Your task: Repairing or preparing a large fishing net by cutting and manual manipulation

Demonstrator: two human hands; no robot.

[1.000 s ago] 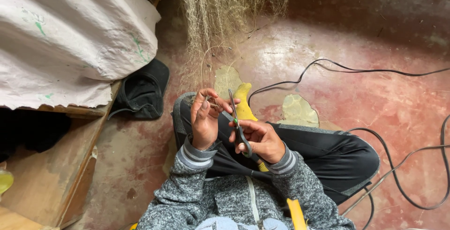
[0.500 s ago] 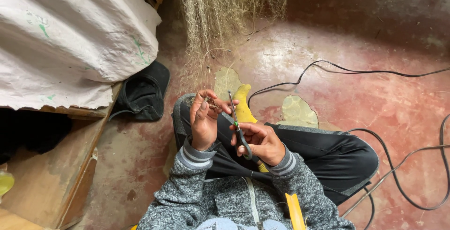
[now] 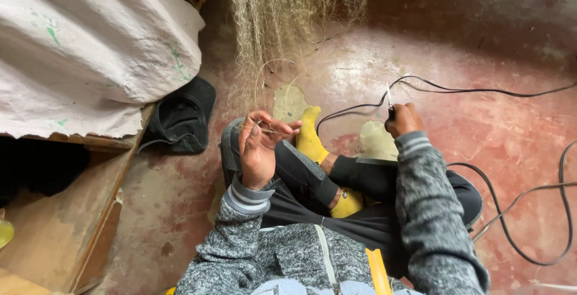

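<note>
I sit cross-legged on a red floor in black trousers and yellow socks (image 3: 311, 140). My left hand (image 3: 259, 146) is raised over my left knee, its fingers pinching thin strands of a pale fishing net (image 3: 282, 12) that hangs down from above. My right hand (image 3: 404, 119) is out to the right of my knees, closed around a small tool with a dark handle and a thin metal blade (image 3: 389, 98) pointing up. The two hands are well apart.
A black cap (image 3: 180, 118) lies on the floor to the left, beside a wooden platform (image 3: 90, 211) under a white sack (image 3: 84, 48). Black cables (image 3: 481, 91) curve across the floor on the right. Pale worn patches (image 3: 375, 142) mark the floor by my feet.
My right hand has swung away from the left hand, out to the right, taking the bladed tool with it. The left hand has stayed holding the net strands.
</note>
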